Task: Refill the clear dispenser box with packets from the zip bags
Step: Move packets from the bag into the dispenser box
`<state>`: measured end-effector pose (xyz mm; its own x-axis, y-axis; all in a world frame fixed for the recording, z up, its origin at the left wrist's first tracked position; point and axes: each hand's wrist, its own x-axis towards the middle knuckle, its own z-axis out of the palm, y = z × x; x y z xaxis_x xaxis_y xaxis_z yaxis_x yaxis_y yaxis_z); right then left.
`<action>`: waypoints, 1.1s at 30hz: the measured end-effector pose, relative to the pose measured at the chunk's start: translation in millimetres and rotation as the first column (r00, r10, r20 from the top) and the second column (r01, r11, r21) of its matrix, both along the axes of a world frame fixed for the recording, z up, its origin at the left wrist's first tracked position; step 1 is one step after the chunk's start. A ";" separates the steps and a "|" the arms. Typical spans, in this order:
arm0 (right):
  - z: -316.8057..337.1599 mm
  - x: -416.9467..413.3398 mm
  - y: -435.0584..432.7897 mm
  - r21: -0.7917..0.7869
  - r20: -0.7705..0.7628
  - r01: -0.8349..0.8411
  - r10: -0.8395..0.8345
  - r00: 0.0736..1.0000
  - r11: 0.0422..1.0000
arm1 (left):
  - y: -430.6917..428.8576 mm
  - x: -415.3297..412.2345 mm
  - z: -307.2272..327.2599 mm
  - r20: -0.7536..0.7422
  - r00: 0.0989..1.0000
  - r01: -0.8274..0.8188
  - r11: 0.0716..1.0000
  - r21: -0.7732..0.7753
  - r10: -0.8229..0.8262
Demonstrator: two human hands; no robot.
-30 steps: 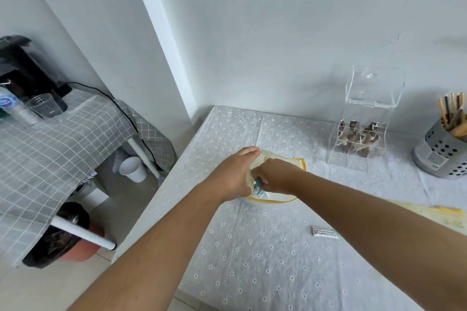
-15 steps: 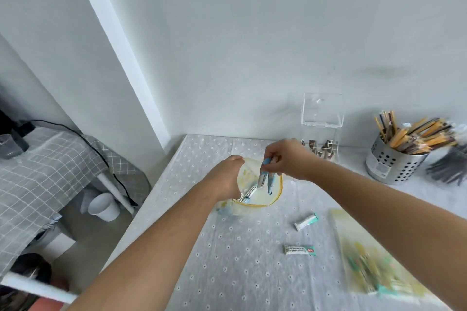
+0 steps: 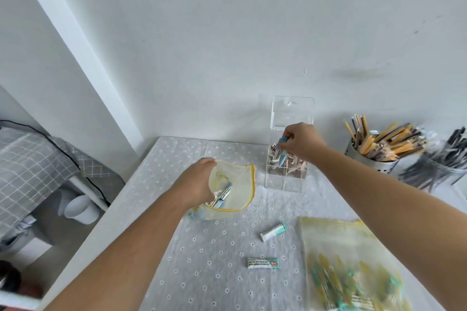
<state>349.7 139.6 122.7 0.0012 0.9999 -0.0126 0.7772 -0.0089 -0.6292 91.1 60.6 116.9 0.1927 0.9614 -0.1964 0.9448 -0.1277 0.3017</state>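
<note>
The clear dispenser box (image 3: 285, 179) stands at the back of the table with its lid tipped up against the wall; brown packets lie in its upper compartments. My right hand (image 3: 300, 142) is over the box, shut on blue packets (image 3: 282, 156) that hang down into it. My left hand (image 3: 197, 184) holds open the yellow-edged zip bag (image 3: 240, 184), with a few blue packets left inside. A second zip bag (image 3: 348, 267) full of green and yellow packets lies flat at the front right.
Two loose green-and-white packets (image 3: 273, 228) (image 3: 262, 263) lie on the white dotted tablecloth (image 3: 202, 260). Two metal holders (image 3: 366, 156) of sticks stand at the right. The table's left edge drops to a floor with a white cup (image 3: 78, 209) and a grey checked cloth.
My right hand pulled blue packets out of the zip bag and carried them right, up to the dispenser box. The left hand stayed on the bag. The view swung right.
</note>
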 end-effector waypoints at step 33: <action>-1.4 -72.4 -61.6 0.004 -0.174 -0.233 0.230 0.958 0.973 | 2.1 -2.9 -0.6 0.109 0.988 0.111 0.994 -0.009 -0.110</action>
